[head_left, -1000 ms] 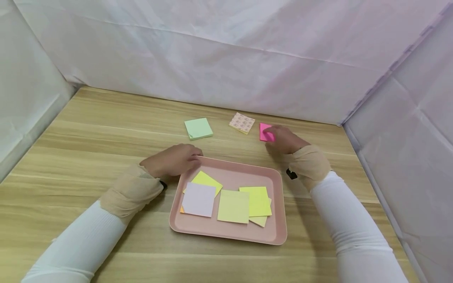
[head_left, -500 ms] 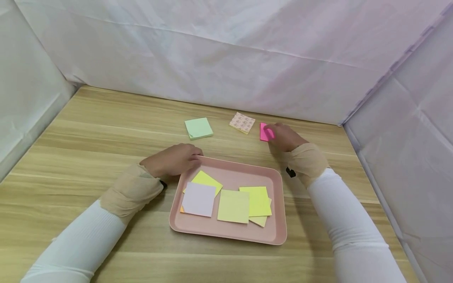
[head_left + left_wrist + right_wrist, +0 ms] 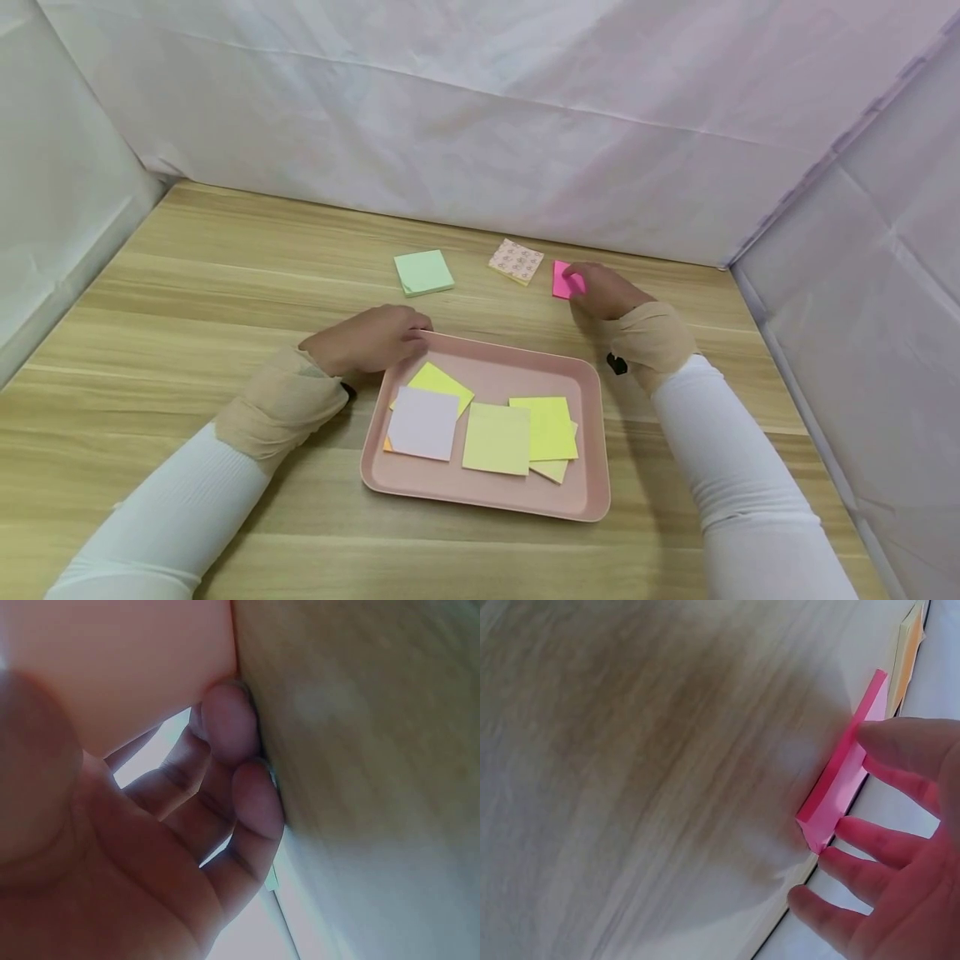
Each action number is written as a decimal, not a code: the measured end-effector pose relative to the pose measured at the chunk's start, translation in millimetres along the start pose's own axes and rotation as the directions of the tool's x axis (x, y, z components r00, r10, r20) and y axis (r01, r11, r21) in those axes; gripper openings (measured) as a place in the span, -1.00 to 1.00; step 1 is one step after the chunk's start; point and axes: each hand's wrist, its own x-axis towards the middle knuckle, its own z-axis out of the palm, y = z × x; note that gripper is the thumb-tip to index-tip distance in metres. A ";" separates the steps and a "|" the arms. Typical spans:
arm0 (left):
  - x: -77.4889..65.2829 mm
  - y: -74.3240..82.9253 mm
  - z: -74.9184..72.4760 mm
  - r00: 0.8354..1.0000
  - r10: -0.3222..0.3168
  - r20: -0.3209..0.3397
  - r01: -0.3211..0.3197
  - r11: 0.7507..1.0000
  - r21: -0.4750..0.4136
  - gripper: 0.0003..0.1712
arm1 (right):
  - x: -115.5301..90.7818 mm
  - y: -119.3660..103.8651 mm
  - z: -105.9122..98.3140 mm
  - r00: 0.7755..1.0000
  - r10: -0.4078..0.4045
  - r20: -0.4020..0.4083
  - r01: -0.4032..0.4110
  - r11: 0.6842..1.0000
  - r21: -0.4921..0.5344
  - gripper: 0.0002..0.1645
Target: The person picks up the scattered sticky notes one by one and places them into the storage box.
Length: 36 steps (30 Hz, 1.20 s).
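One part-hidden pink pad (image 3: 562,285) is pinched by the right hand (image 3: 607,292); a tray (image 3: 491,383), its far-left corner covered, by the left hand (image 3: 367,340).

White ribbed sleeves (image 3: 161,510), beige wrist wraps (image 3: 279,406), small black pieces (image 3: 617,364)

We look over a pale brown, streaked wood-grain tabletop (image 3: 247,258) with a creased, pinkish-white, sheet-like back wall (image 3: 465,125) rising behind it. We see a greyish-white left wall (image 3: 56,158) and a creased, pale grey right wall (image 3: 855,275), all softly lit.
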 end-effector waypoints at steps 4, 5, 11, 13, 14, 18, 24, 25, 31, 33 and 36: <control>-0.8 1.0 0.6 1.000 -0.005 0.003 0.005 1.000 -0.012 -0.81 | -2.1 -1.7 -1.5 0.999 0.035 0.029 -0.036 0.999 0.007 -0.41; -1.0 1.3 0.7 1.000 -0.006 0.002 0.006 1.000 -0.015 -0.81 | -3.0 -2.5 -2.0 0.998 0.049 0.039 -0.049 0.999 0.005 -0.41; 0.4 1.7 2.0 1.000 0.001 0.001 -0.001 1.000 -0.023 -0.82 | -9.0 -4.5 -5.1 0.989 0.137 0.061 -0.138 0.990 0.010 -0.37; 1.5 1.3 2.3 1.000 0.004 0.001 -0.004 1.000 -0.020 -0.82 | -11.2 -4.0 -5.8 0.986 0.161 0.047 -0.162 0.987 0.021 -0.29; 1.8 1.3 2.2 1.000 0.005 0.001 -0.005 1.000 -0.018 -0.82 | -12.5 -3.7 -6.0 0.984 0.172 0.037 -0.173 0.985 0.023 -0.24; 2.1 1.7 1.0 1.000 0.016 0.001 -0.016 1.000 -0.013 -0.82 | -17.1 -2.5 -5.4 0.977 0.214 0.001 -0.214 0.976 0.038 -0.09; 1.8 3.0 -0.2 1.000 -0.003 0.004 0.003 1.000 -0.013 -0.80 | -22.5 -0.9 -3.5 0.965 0.257 -0.050 -0.255 0.966 0.031 0.01; 1.9 3.1 0.0 1.000 -0.010 0.005 0.010 1.000 -0.014 -0.80 | -23.3 -0.6 -3.2 0.963 0.263 -0.055 -0.262 0.964 0.036 0.04; 1.8 3.9 0.4 1.000 -0.016 0.005 0.016 1.000 -0.017 -0.79 | -26.9 1.9 1.1 0.952 0.301 -0.061 -0.293 0.949 0.115 0.14; 1.3 4.2 0.0 1.000 -0.011 0.004 0.011 1.000 -0.017 -0.79 | -28.3 1.8 3.1 0.951 0.301 -0.069 -0.291 0.948 0.129 0.14; 1.2 4.2 -0.1 1.000 -0.010 0.003 0.010 1.000 -0.013 -0.79 | -31.2 2.3 5.4 0.950 0.298 -0.095 -0.285 0.949 0.132 0.09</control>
